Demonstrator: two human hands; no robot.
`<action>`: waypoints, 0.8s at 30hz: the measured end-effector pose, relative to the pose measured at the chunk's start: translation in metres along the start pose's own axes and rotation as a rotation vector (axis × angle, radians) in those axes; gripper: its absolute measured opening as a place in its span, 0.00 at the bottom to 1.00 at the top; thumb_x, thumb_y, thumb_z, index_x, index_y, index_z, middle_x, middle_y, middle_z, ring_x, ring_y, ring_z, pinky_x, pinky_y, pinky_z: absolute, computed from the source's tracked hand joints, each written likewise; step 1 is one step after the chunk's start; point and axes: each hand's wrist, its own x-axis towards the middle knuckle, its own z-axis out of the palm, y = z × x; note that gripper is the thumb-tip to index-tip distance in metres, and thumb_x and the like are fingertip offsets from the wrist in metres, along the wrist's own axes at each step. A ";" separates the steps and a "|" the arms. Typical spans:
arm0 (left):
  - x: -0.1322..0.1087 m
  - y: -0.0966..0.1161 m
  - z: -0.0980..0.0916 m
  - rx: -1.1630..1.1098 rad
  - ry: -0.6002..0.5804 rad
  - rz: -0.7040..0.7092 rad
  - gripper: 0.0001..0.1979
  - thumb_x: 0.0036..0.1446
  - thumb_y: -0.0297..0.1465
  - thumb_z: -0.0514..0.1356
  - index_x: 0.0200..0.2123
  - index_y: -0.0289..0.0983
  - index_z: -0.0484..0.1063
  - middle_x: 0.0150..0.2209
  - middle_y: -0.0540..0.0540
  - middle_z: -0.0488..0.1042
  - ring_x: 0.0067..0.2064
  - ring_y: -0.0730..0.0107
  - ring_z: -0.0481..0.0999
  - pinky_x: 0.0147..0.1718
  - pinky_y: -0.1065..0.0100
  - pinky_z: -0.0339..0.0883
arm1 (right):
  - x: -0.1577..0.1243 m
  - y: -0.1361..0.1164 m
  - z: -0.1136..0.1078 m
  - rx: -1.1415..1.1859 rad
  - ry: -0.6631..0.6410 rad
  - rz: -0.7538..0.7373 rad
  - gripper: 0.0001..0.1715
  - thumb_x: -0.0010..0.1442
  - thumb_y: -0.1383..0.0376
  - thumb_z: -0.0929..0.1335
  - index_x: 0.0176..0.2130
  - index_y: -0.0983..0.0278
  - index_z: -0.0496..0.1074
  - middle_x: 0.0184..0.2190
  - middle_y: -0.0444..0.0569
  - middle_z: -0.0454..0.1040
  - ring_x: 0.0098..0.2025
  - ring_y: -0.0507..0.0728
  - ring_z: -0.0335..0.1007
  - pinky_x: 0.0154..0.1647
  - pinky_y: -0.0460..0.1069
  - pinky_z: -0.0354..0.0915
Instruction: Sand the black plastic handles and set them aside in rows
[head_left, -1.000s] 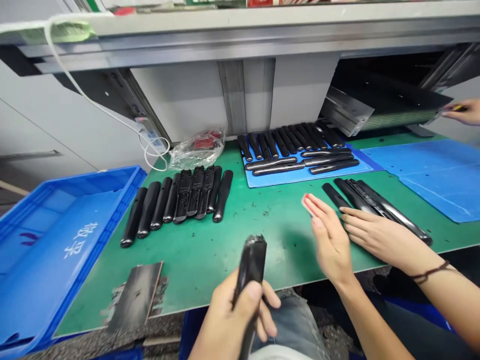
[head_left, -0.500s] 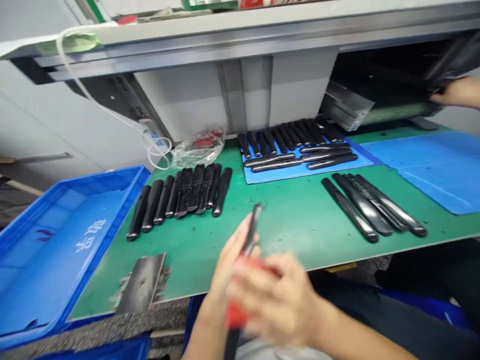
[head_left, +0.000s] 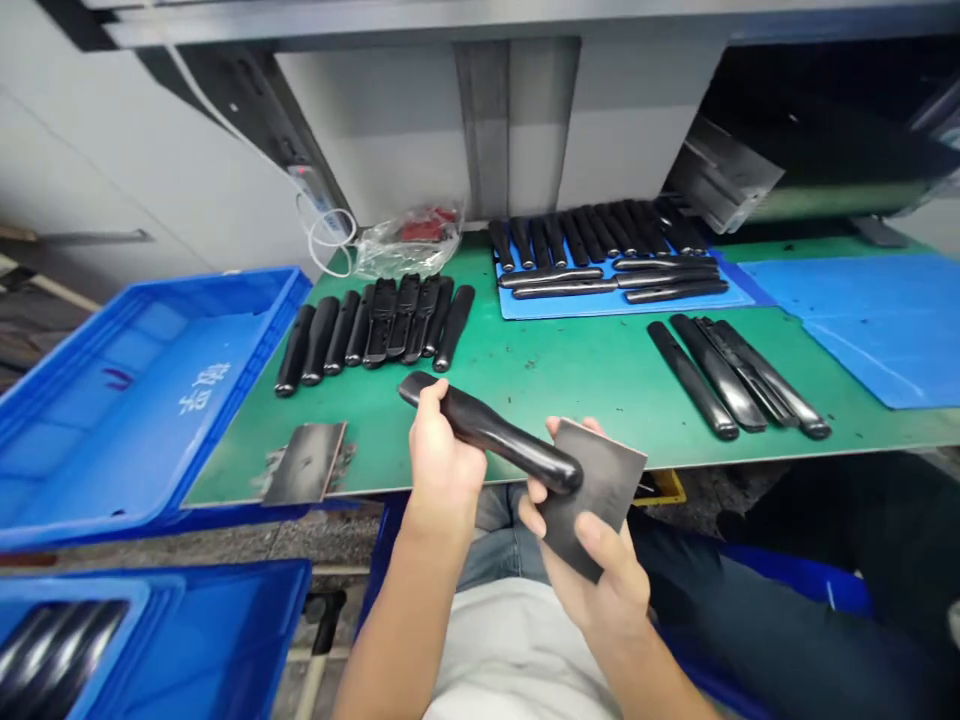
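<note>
My left hand [head_left: 446, 450] is closed around the wider end of a glossy black plastic handle [head_left: 502, 432], which slants down to the right. In my right hand [head_left: 607, 560] is a flat dark grey rectangle of sandpaper [head_left: 600, 480] with a thin reddish edge, gripped between thumb and fingers. The handle's rounded end touches or overlaps the sandpaper's face. Another sheet of sandpaper [head_left: 306, 465] lies at the table's front left edge, with dark scraps around it. Several black handle shells [head_left: 379, 320] lie in a row behind my left hand.
On the green table [head_left: 517, 370], more handles [head_left: 739, 385] lie at right. Others rest on a blue sheet [head_left: 555, 305] at the back, near a clear plastic bag [head_left: 412, 240]. A blue tray [head_left: 157, 500] stands left. A metal-edged shelf [head_left: 420, 22] crosses above.
The view has tilted downward. The red object in my right hand no longer shows; dark sandpaper is there now. The handle has swung from pointing away to lying across. A person's hand at far right has left view.
</note>
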 end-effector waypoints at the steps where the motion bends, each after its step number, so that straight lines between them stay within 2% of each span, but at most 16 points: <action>1: -0.008 -0.002 -0.005 -0.012 0.008 0.024 0.14 0.56 0.32 0.67 0.31 0.39 0.61 0.25 0.57 0.64 0.25 0.78 0.67 0.26 0.75 0.63 | -0.001 -0.004 0.004 -0.003 0.017 -0.002 0.33 0.65 0.50 0.66 0.67 0.43 0.59 0.68 0.54 0.61 0.39 0.60 0.69 0.30 0.53 0.66; 3: -0.025 -0.004 -0.016 -0.013 -0.012 0.087 0.14 0.56 0.30 0.69 0.36 0.39 0.64 0.28 0.58 0.65 0.28 0.78 0.70 0.28 0.75 0.64 | -0.003 -0.013 0.011 0.023 0.026 -0.007 0.28 0.69 0.53 0.60 0.66 0.44 0.61 0.69 0.53 0.60 0.38 0.59 0.68 0.30 0.53 0.65; 6: -0.053 -0.005 -0.033 -0.012 -0.076 0.153 0.18 0.57 0.32 0.70 0.43 0.40 0.62 0.39 0.53 0.75 0.39 0.72 0.79 0.37 0.71 0.71 | -0.010 -0.027 0.020 0.089 0.013 0.027 0.30 0.69 0.53 0.56 0.67 0.46 0.62 0.68 0.54 0.63 0.35 0.59 0.66 0.30 0.54 0.63; 8: -0.069 -0.004 -0.043 -0.024 -0.098 0.191 0.21 0.58 0.35 0.70 0.44 0.41 0.61 0.46 0.47 0.78 0.42 0.67 0.82 0.39 0.67 0.74 | -0.018 -0.034 0.025 0.106 0.007 0.065 0.31 0.69 0.53 0.56 0.68 0.46 0.60 0.67 0.55 0.65 0.33 0.58 0.64 0.31 0.55 0.63; 10: -0.083 -0.002 -0.052 -0.009 -0.069 0.275 0.23 0.57 0.37 0.70 0.46 0.41 0.60 0.43 0.46 0.80 0.38 0.69 0.81 0.36 0.68 0.73 | -0.026 -0.039 0.031 0.101 -0.009 0.097 0.30 0.70 0.52 0.56 0.68 0.46 0.60 0.66 0.54 0.67 0.33 0.58 0.63 0.33 0.55 0.63; 13: -0.101 0.005 -0.064 0.027 0.070 0.391 0.25 0.58 0.37 0.70 0.49 0.42 0.58 0.37 0.51 0.78 0.30 0.74 0.76 0.28 0.73 0.67 | -0.037 -0.043 0.040 0.129 -0.051 0.117 0.28 0.71 0.51 0.55 0.66 0.47 0.61 0.66 0.52 0.68 0.32 0.58 0.63 0.33 0.55 0.63; 17: -0.115 0.010 -0.072 0.074 0.169 0.484 0.24 0.60 0.41 0.67 0.49 0.42 0.57 0.34 0.53 0.76 0.31 0.73 0.76 0.25 0.74 0.63 | -0.048 -0.043 0.046 0.212 -0.079 0.139 0.26 0.71 0.51 0.56 0.64 0.48 0.64 0.64 0.51 0.69 0.33 0.58 0.62 0.32 0.55 0.62; 22: -0.112 0.003 -0.061 0.073 0.130 0.560 0.18 0.61 0.37 0.66 0.45 0.44 0.58 0.30 0.54 0.74 0.28 0.72 0.72 0.23 0.73 0.63 | -0.042 -0.048 0.041 0.526 -0.102 0.192 0.20 0.70 0.56 0.62 0.58 0.48 0.71 0.59 0.49 0.73 0.33 0.54 0.66 0.33 0.49 0.63; 24: -0.105 0.001 -0.051 0.057 0.090 0.562 0.14 0.61 0.34 0.64 0.42 0.43 0.59 0.29 0.54 0.74 0.27 0.72 0.72 0.25 0.72 0.67 | -0.032 -0.049 0.038 0.561 -0.104 0.179 0.19 0.69 0.56 0.64 0.57 0.48 0.72 0.58 0.49 0.74 0.33 0.54 0.66 0.33 0.49 0.63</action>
